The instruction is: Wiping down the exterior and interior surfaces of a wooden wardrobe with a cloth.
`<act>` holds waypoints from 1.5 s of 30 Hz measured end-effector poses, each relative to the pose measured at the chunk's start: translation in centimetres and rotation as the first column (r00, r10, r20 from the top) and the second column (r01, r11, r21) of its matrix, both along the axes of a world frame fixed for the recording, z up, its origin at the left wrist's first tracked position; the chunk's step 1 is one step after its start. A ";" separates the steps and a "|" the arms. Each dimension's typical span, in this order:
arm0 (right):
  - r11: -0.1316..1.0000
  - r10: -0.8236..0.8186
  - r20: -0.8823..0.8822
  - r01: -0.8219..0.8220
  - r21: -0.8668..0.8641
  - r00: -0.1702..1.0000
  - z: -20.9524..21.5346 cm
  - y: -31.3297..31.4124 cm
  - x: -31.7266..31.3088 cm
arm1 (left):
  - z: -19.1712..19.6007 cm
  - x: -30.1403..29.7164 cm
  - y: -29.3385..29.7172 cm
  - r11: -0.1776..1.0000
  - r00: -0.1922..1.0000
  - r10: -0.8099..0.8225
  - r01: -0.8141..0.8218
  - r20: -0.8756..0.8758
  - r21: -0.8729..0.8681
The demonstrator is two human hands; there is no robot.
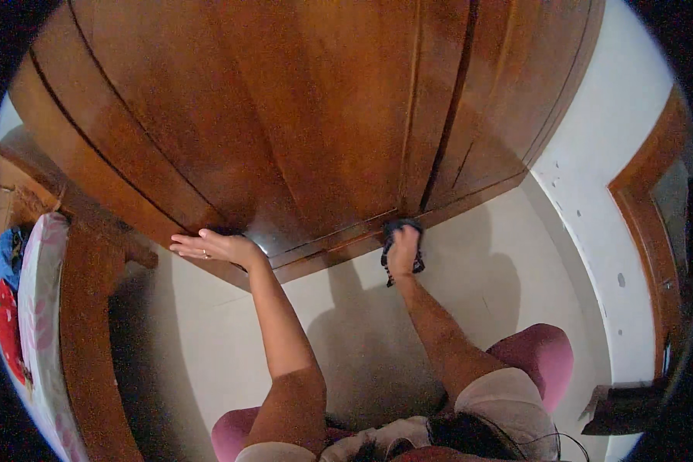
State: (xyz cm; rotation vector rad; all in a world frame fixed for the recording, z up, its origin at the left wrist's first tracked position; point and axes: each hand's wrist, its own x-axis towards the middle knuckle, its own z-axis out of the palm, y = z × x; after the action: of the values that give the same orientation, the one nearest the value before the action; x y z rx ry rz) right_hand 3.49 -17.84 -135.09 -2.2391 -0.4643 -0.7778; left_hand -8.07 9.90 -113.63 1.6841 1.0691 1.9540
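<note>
Cloth (417,264), dark, is clasped in the person's right hand (403,250) right of the frame's centre, by the wooden cabinet's (308,115) bottom edge; the left hand (222,248), fingers extended, lies flat near that edge, left of centre.

Cabinet (316,115) ahead — bed (92,339) left, wall (639,85) right.
</note>
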 end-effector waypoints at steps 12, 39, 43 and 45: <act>0.938 0.154 0.172 -0.199 0.284 0.973 16.1 9.1 -0.3 | -1.7 3.1 -3.2 1.000 0.998 -0.008 0.007 -0.060 -0.008; 0.874 0.456 0.632 -0.449 -0.185 0.626 42.2 2.6 2.8 | 13.7 -1.7 3.5 0.878 0.992 0.033 -0.085 0.118 0.471; 0.978 0.207 0.626 -0.173 -0.115 0.752 38.7 0.3 8.4 | 15.5 -0.6 1.2 0.891 0.999 0.041 -0.038 0.003 0.452; 0.974 0.225 0.620 -0.165 -0.154 0.752 38.1 -0.1 9.1 | 17.4 0.4 -0.4 0.839 0.997 0.040 0.006 -0.072 0.544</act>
State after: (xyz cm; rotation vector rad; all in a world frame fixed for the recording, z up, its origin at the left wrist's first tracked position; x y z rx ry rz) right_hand 12.56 -17.91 -96.97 -1.9079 -1.0581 -1.4266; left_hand -7.67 9.53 -96.23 2.0496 0.5690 2.3747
